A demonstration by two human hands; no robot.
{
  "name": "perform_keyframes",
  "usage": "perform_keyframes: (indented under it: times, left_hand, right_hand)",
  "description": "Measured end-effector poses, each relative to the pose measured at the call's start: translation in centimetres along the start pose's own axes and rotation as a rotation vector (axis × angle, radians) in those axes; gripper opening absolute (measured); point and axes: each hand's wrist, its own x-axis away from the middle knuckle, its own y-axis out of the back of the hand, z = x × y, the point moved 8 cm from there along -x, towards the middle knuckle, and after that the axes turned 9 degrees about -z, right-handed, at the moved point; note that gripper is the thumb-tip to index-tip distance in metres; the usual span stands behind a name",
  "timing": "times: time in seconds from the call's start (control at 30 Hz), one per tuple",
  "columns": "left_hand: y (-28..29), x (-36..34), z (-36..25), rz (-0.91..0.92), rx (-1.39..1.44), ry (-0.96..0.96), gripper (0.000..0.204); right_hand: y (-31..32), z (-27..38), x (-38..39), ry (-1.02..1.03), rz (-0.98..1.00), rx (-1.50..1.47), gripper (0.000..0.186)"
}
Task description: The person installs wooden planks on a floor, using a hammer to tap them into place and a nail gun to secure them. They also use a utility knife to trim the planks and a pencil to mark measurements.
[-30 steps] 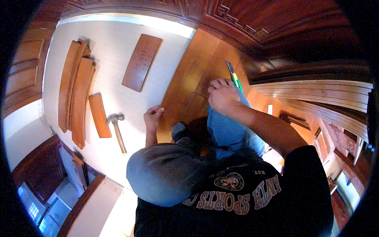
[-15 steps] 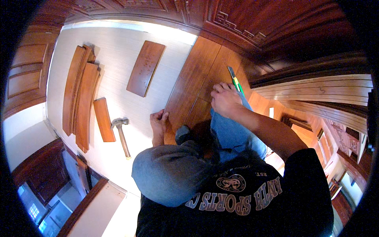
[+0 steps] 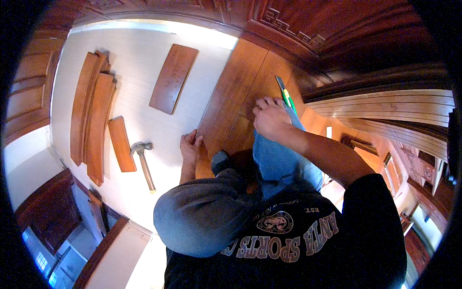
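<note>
My left hand is at the left edge of the laid wooden floor planks, thumb and bent fingers closed at the nearest plank's edge. How firmly they grip it cannot be seen. My right hand rests over my jeans-clad right knee, fingers loosely bent and holding nothing visible. Just beyond that knee lies a green utility knife, blade extended and pointing away; its near end is hidden behind the knee. Left of my left hand lies a claw hammer with a wooden handle.
A loose board lies on the pale underlay. Farther left are several stacked boards and a short board. A carved dark wooden panel borders the far side. My left knee blocks part of the view.
The view has shifted slightly, so most things appear a little farther left and higher. Both hands keep the same places at the plank edge and knee.
</note>
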Motion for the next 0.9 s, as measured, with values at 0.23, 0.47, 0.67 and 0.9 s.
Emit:
perform_keyframes:
  times: [0.23, 0.47, 0.67, 0.9]
  left_hand:
    - [2.4, -0.1, -2.1, 0.016, -0.084, -0.038, 0.033]
    - [3.5, 0.8, 1.2, -0.066, 0.074, 0.072, 0.026]
    - [6.9, -8.6, -2.3, -0.361, -0.433, -0.198, 0.058]
    - [8.4, -19.5, 2.4, -0.225, -0.687, -0.079, 0.087]
  right_hand:
    - [-2.1, 1.7, -1.5, 0.090, 0.088, 0.190, 0.030]
    - [-2.0, 3.3, -2.5, 0.099, 0.198, 0.303, 0.034]
    - [-2.6, 3.8, -3.6, 0.153, 0.225, 0.307, 0.035]
    - [-4.2, 1.0, -6.2, 0.062, 0.272, -0.216, 0.044]
